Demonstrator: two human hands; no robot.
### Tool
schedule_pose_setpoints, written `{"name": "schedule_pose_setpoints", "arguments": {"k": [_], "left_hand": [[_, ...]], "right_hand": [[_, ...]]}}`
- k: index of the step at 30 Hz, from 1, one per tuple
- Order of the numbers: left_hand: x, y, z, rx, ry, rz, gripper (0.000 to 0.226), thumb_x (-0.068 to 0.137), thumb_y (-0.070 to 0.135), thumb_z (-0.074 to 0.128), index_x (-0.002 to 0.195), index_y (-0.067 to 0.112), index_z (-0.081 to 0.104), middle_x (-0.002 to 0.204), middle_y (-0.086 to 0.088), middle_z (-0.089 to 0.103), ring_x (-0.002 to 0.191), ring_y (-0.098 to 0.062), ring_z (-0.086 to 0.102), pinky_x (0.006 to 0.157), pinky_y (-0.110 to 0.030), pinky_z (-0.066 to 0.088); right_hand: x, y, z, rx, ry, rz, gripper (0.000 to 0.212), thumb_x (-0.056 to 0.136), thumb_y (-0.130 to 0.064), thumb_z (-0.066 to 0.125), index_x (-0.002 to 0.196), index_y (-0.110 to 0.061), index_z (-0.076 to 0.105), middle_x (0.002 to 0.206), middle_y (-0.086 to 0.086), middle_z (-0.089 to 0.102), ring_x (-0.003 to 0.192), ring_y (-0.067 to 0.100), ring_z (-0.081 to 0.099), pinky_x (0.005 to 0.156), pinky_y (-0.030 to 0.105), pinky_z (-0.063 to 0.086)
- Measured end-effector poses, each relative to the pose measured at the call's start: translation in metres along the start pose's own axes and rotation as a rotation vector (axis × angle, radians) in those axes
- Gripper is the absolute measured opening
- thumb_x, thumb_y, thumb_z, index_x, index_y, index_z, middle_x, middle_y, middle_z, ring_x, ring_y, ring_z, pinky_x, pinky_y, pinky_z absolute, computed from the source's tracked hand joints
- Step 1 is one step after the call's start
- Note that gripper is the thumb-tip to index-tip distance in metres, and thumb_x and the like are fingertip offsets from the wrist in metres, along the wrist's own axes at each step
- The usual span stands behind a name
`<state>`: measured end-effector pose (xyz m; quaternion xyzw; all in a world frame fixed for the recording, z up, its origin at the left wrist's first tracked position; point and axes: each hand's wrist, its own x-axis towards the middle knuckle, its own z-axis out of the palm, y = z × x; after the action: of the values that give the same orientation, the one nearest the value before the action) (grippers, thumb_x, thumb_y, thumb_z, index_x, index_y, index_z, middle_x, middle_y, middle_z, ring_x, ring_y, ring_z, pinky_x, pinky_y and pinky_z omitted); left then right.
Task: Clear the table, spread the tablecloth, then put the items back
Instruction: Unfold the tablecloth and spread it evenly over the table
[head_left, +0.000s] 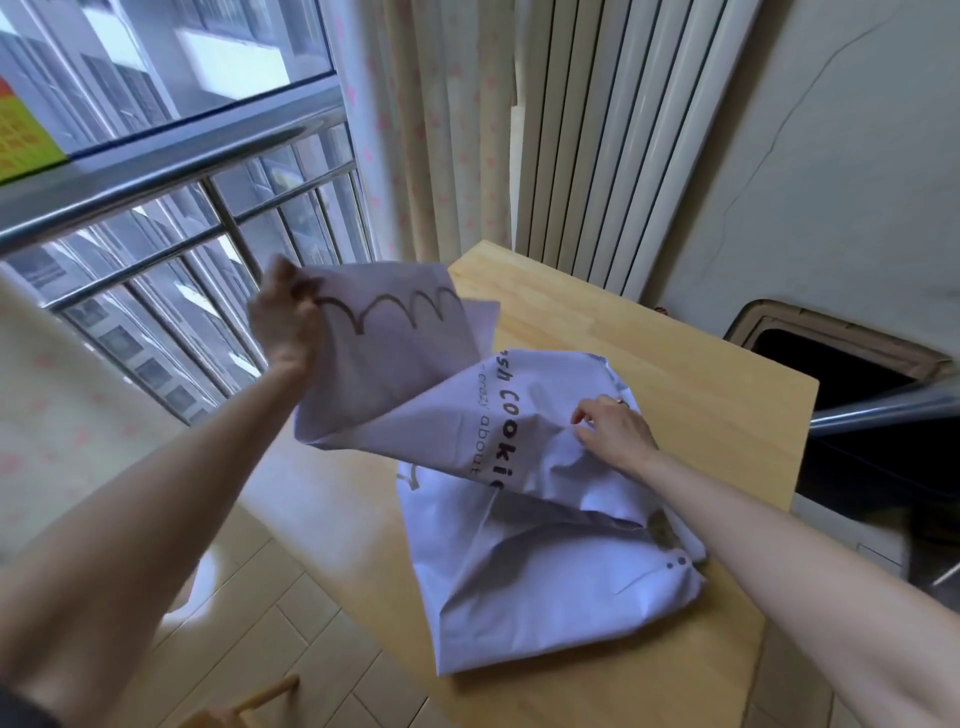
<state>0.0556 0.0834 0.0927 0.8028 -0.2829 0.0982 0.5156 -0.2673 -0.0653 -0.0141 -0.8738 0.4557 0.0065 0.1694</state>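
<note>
Here the pale lilac tablecloth (540, 561) lies half-folded on the wooden table (675, 364) at centre frame, dark lettering showing. The left hand (283, 322) pinches one corner, lifted toward the upper left. The right hand (613, 428) rests on crumpled folds, fingers pinching the cloth. A railing (156, 171) crosses the upper left.

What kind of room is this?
Probably a room in a high-rise flat: a window with a metal railing facing other buildings, a curtain, a radiator, and a small wooden table.
</note>
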Motion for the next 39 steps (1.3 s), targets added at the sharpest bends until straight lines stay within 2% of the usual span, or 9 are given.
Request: {"name": "schedule_pose_setpoints", "arguments": {"k": [5,12,16,20,24,29,33,37,39], "left_hand": [[0.034,-0.026,-0.027,0.151,0.285,-0.112,0.025,0.086,0.019,0.042,0.098,0.0,0.053,0.093,-0.027,0.062,0.087,-0.041,0.059,0.071,-0.043,0.04],[-0.006,-0.11,-0.012,0.474,-0.493,-0.306,0.065,0.082,0.035,0.068,0.133,0.005,0.041,0.132,-0.024,0.05,0.12,-0.04,0.048,0.099,-0.047,0.042],[-0.049,-0.105,0.018,0.441,-0.809,-0.238,0.053,0.086,0.026,0.067,0.129,0.0,0.05,0.135,-0.017,0.05,0.126,-0.031,0.044,0.103,-0.035,0.032],[-0.089,-0.084,0.054,0.431,-1.092,-0.149,0.052,0.086,0.024,0.067,0.13,0.006,0.048,0.136,-0.012,0.05,0.124,-0.026,0.049,0.099,-0.029,0.037],[-0.137,-0.068,0.089,0.596,-1.41,0.113,0.076,0.082,0.03,0.069,0.143,0.013,0.026,0.146,-0.007,0.036,0.133,-0.025,0.035,0.105,-0.036,0.034],[-0.18,-0.063,0.118,0.753,-1.352,0.24,0.102,0.08,0.045,0.066,0.15,0.011,0.0,0.155,-0.007,0.011,0.142,-0.028,0.016,0.11,-0.051,0.024],[-0.186,-0.052,0.133,0.689,-1.178,0.272,0.069,0.087,0.041,0.056,0.142,0.012,0.028,0.141,-0.01,0.041,0.128,-0.029,0.042,0.102,-0.04,0.036],[-0.18,-0.048,0.135,0.695,-1.005,0.244,0.026,0.096,0.029,0.04,0.111,0.009,0.048,0.109,-0.017,0.064,0.097,-0.037,0.06,0.068,-0.033,0.036],[-0.163,-0.05,0.131,0.692,-0.926,0.171,0.025,0.096,0.025,0.041,0.113,0.008,0.049,0.108,-0.021,0.064,0.099,-0.039,0.06,0.071,-0.037,0.039]], "right_hand": [[0.003,0.002,0.012,0.03,-0.148,0.022,0.029,0.089,-0.021,0.05,0.117,-0.02,0.058,0.123,0.009,0.054,0.12,0.028,0.047,0.095,0.034,0.039],[0.01,-0.012,0.026,0.009,-0.116,0.038,0.039,0.092,-0.02,0.048,0.131,-0.022,0.05,0.142,0.004,0.041,0.133,0.026,0.031,0.103,0.034,0.029],[0.013,-0.016,0.027,0.044,-0.035,0.266,0.058,0.092,-0.033,0.053,0.143,-0.021,0.029,0.153,0.01,0.014,0.138,0.033,0.019,0.108,0.047,0.024],[0.012,-0.004,0.028,0.406,-0.069,0.617,0.074,0.088,-0.039,0.058,0.143,-0.009,0.019,0.145,0.019,0.029,0.13,0.039,0.036,0.102,0.045,0.034],[0.007,0.01,0.038,0.615,-0.082,0.56,0.07,0.085,-0.03,0.063,0.141,-0.009,0.026,0.139,0.011,0.045,0.125,0.031,0.046,0.093,0.035,0.039],[-0.006,0.001,0.019,1.16,-0.203,0.257,0.033,0.096,-0.031,0.052,0.126,-0.042,0.045,0.115,-0.019,0.061,0.1,-0.001,0.059,0.078,0.016,0.051],[-0.01,0.005,0.01,1.205,-0.371,0.147,0.04,0.097,-0.044,0.042,0.136,-0.051,0.036,0.127,-0.022,0.054,0.115,-0.001,0.054,0.093,0.023,0.045],[-0.009,0.026,0.032,0.941,-0.259,0.199,0.05,0.094,-0.024,0.057,0.141,-0.025,0.04,0.136,-0.003,0.054,0.117,0.008,0.053,0.078,0.008,0.045],[-0.015,0.037,0.048,0.523,-0.329,0.178,0.064,0.087,-0.032,0.065,0.144,-0.021,0.037,0.141,0.004,0.049,0.126,0.016,0.05,0.093,0.019,0.043]]}}
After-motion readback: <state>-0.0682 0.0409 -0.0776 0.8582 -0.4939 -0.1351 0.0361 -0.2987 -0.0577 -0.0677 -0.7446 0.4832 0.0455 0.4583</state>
